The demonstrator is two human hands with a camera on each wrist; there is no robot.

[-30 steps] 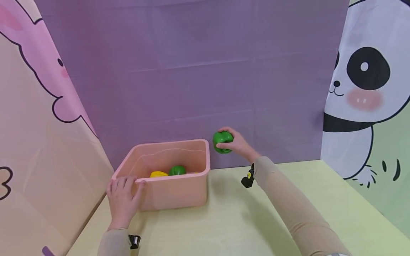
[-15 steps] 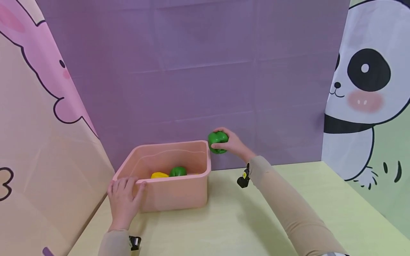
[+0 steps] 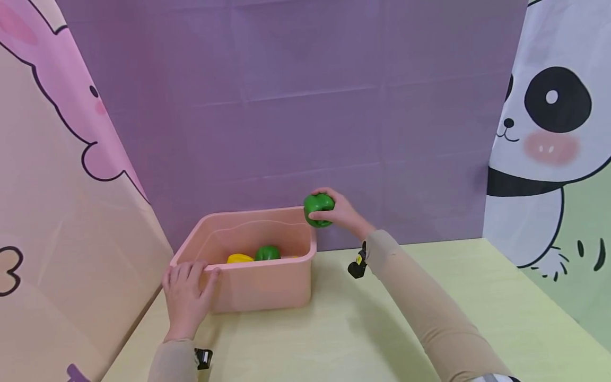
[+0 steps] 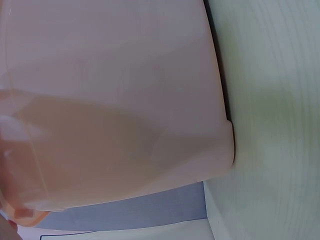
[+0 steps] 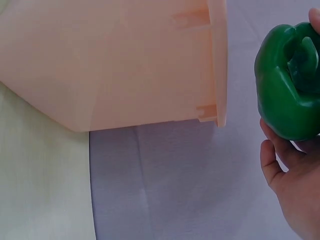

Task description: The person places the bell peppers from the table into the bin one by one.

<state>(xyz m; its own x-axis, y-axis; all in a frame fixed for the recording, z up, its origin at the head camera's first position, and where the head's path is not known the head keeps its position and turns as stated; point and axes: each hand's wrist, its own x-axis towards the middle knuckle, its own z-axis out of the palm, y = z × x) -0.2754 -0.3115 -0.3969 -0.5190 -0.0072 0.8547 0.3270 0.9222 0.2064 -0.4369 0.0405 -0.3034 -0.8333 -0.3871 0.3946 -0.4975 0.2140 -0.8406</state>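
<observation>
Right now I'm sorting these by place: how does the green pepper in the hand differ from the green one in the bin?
The held green pepper is gripped by the right hand at the pink bin rim; the binned green pepper lies inside beside a yellow piece, half hidden. Both are glossy green.

Purple backdrop [image 3: 296,95]; panda curtain [image 3: 549,132] right.

no readable text, labels, brands or numbers on anything in view
</observation>
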